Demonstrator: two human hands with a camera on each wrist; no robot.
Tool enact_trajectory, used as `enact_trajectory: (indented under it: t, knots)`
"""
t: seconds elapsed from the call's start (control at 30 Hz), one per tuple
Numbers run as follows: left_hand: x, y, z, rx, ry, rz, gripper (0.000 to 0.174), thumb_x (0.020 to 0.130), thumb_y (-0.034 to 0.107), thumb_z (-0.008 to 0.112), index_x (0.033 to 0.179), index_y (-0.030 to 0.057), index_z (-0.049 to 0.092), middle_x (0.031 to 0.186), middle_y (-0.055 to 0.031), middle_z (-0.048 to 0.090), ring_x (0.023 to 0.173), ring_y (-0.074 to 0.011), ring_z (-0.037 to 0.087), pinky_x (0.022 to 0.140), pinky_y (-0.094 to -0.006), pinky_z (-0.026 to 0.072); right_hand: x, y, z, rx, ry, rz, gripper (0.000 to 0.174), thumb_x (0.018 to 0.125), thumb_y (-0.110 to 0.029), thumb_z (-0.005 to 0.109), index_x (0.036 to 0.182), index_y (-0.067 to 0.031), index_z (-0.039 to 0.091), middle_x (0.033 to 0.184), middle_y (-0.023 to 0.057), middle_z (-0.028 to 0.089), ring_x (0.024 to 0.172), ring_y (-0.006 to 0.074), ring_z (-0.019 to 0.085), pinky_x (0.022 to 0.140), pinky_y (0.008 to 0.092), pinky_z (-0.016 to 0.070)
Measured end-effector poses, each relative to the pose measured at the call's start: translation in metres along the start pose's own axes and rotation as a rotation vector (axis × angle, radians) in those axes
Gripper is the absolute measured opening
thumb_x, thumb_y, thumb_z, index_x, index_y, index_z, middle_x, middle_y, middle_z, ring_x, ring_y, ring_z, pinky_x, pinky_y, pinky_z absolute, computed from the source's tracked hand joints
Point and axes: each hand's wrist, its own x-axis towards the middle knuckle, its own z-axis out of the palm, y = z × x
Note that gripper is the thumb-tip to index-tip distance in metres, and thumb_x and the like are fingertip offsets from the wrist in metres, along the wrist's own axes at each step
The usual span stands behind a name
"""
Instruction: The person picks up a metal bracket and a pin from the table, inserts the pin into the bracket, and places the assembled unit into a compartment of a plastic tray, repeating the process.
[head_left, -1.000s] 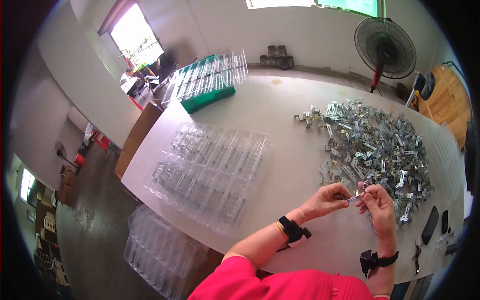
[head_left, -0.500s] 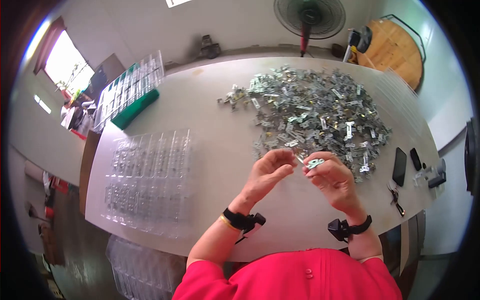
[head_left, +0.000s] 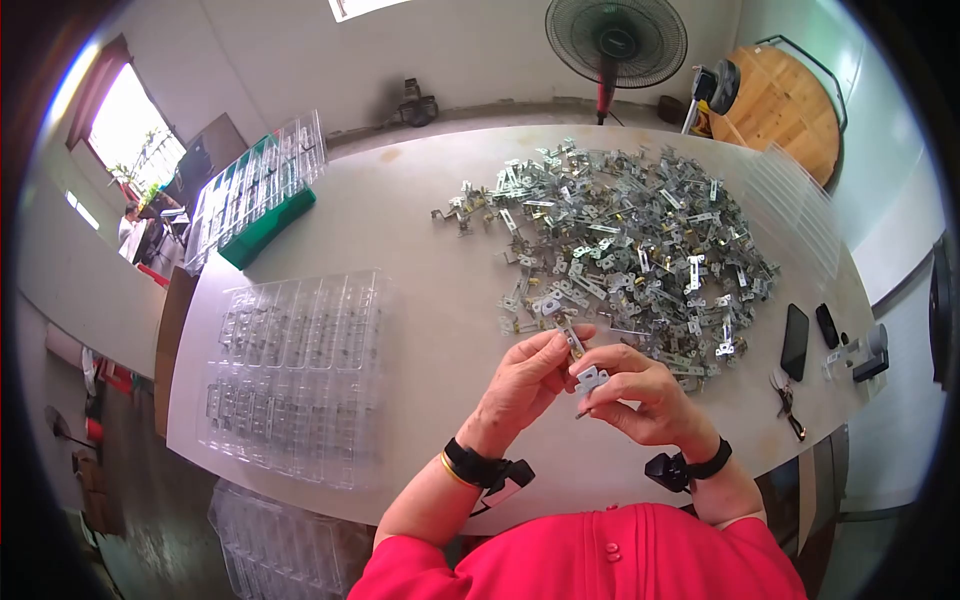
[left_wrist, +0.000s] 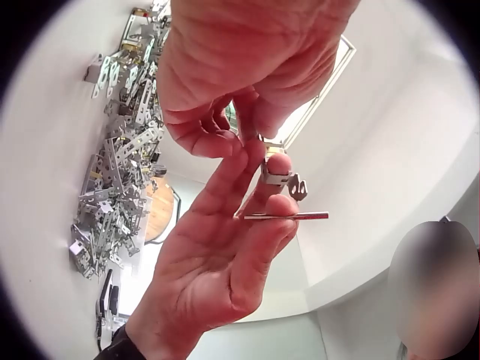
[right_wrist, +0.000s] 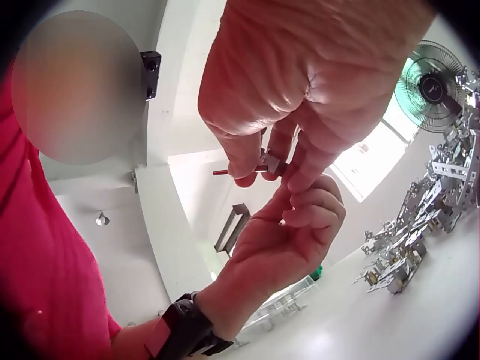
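My left hand point(head_left: 525, 385) pinches a small metal bracket point(head_left: 573, 342) between thumb and fingers, just in front of the heap of metal brackets point(head_left: 620, 235). Close beside it, my right hand point(head_left: 640, 395) holds another bracket point(head_left: 590, 380), whose flat holed plate faces up. In the left wrist view, the right hand's thumb and fingers also hold a thin metal rod point(left_wrist: 311, 216) below that bracket. The rod's reddish end point(right_wrist: 220, 172) sticks out in the right wrist view. Fingertips of both hands meet there, and the left hand's part is mostly hidden.
Clear compartment trays point(head_left: 290, 375) with parts lie at left. Another stands over a green box point(head_left: 268, 228) at the back left. A phone point(head_left: 795, 342), cutters point(head_left: 787, 405) and a clear tray point(head_left: 800, 220) are at right. More clear trays point(head_left: 285, 545) sit below the table edge.
The head view has swung to the right. The hands parted slightly, then came together again nearer the body. The left hand now pinches a bracket; the right keeps its bracket.
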Motion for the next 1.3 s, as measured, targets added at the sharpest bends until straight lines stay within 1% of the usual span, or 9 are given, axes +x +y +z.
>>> enact_trajectory:
  t: [0.27, 0.37, 0.5, 0.57, 0.63, 0.73, 0.97, 1.13, 1.3]
  knots:
    - [-0.014, 0.015, 0.006, 0.134, 0.085, 0.157, 0.03, 0.106, 0.024, 0.058, 0.122, -0.0003, 0.065, 0.096, -0.0044, 0.069, 0.085, -0.0118, 0.063, 0.069, -0.0271, 0.0508, 0.002, 0.01, 0.005, 0.062, -0.014, -0.039, 0.024, 0.078, 0.007, 0.078, 0.096, -0.0084, 0.074, 0.145, 0.0174, 0.048, 0.133, 0.0315, 0.054, 0.104, 0.0397, 0.0515]
    - [-0.026, 0.021, 0.013, 0.264, 0.153, 0.189, 0.026, 0.107, 0.023, 0.055, 0.115, 0.0013, 0.067, 0.103, -0.0085, 0.07, 0.08, -0.0135, 0.064, 0.063, -0.0274, 0.0516, 0.005, 0.005, 0.012, 0.17, 0.019, -0.015, 0.023, 0.078, 0.008, 0.078, 0.095, -0.0068, 0.074, 0.144, 0.017, 0.049, 0.133, 0.0319, 0.054, 0.104, 0.0409, 0.0512]
    - [-0.051, 0.04, 0.032, 0.389, 0.357, 0.248, 0.024, 0.108, 0.02, 0.052, 0.108, 0.0004, 0.065, 0.096, -0.0092, 0.07, 0.067, -0.0101, 0.063, 0.052, -0.0238, 0.0502, 0.002, 0.013, 0.008, 0.081, -0.102, 0.045, 0.02, 0.081, 0.008, 0.076, 0.095, -0.0062, 0.072, 0.142, 0.0153, 0.05, 0.126, 0.0292, 0.057, 0.094, 0.0394, 0.0546]
    - [-0.065, 0.048, 0.034, 0.436, 0.428, 0.228, 0.023, 0.107, 0.019, 0.051, 0.108, 0.0005, 0.065, 0.095, -0.0096, 0.07, 0.063, -0.0097, 0.061, 0.049, -0.0235, 0.0492, 0.0, 0.014, 0.013, 0.109, -0.064, 0.052, 0.017, 0.083, 0.006, 0.075, 0.095, -0.0056, 0.072, 0.135, 0.015, 0.057, 0.114, 0.0262, 0.063, 0.088, 0.0355, 0.0553]
    - [-0.078, 0.057, 0.033, 0.482, 0.491, 0.206, 0.023, 0.107, 0.018, 0.05, 0.108, 0.0005, 0.064, 0.094, -0.0099, 0.07, 0.059, -0.0093, 0.06, 0.046, -0.0231, 0.0482, -0.003, 0.017, 0.01, 0.117, -0.211, 0.25, 0.012, 0.086, 0.001, 0.074, 0.096, -0.0049, 0.071, 0.119, 0.0117, 0.066, 0.099, 0.0218, 0.068, 0.081, 0.0321, 0.0547]
    - [-0.094, 0.07, 0.032, 0.561, 0.634, 0.156, 0.021, 0.106, 0.017, 0.051, 0.108, 0.0001, 0.063, 0.091, -0.0092, 0.069, 0.051, -0.0078, 0.056, 0.041, -0.0222, 0.0439, -0.007, 0.026, 0.012, 0.061, -0.343, 0.284, 0.008, 0.089, -0.003, 0.073, 0.097, -0.0043, 0.07, 0.103, 0.0078, 0.071, 0.085, 0.0195, 0.068, 0.075, 0.0305, 0.0534]
    - [-0.116, 0.098, 0.028, 0.806, 0.773, 0.071, 0.019, 0.103, 0.013, 0.052, 0.111, -0.002, 0.06, 0.085, -0.0078, 0.068, 0.048, -0.0064, 0.054, 0.04, -0.021, 0.0416, -0.012, 0.041, 0.023, 0.135, -0.442, 0.348, 0.008, 0.092, -0.009, 0.071, 0.098, -0.0039, 0.069, 0.095, 0.0072, 0.07, 0.083, 0.0221, 0.066, 0.073, 0.0327, 0.0528]
    - [-0.123, 0.113, 0.031, 0.895, 0.802, 0.093, 0.02, 0.104, 0.013, 0.057, 0.11, -0.0057, 0.059, 0.089, -0.0092, 0.064, 0.059, -0.0125, 0.065, 0.052, -0.0276, 0.0559, -0.017, 0.058, 0.025, 0.166, -0.542, 0.396, 0.01, 0.095, -0.011, 0.069, 0.101, -0.0036, 0.07, 0.102, 0.0066, 0.071, 0.093, 0.0168, 0.065, 0.084, 0.0303, 0.0525]
    - [-0.132, 0.141, 0.033, 0.933, 0.859, 0.221, 0.015, 0.101, 0.008, 0.058, 0.105, -0.0059, 0.062, 0.085, -0.0052, 0.063, 0.056, -0.0099, 0.062, 0.05, -0.0252, 0.0546, -0.019, 0.063, 0.024, 0.255, -0.542, 0.461, 0.01, 0.096, -0.011, 0.067, 0.101, -0.0024, 0.07, 0.105, 0.0054, 0.071, 0.094, 0.0146, 0.064, 0.084, 0.0295, 0.0519]
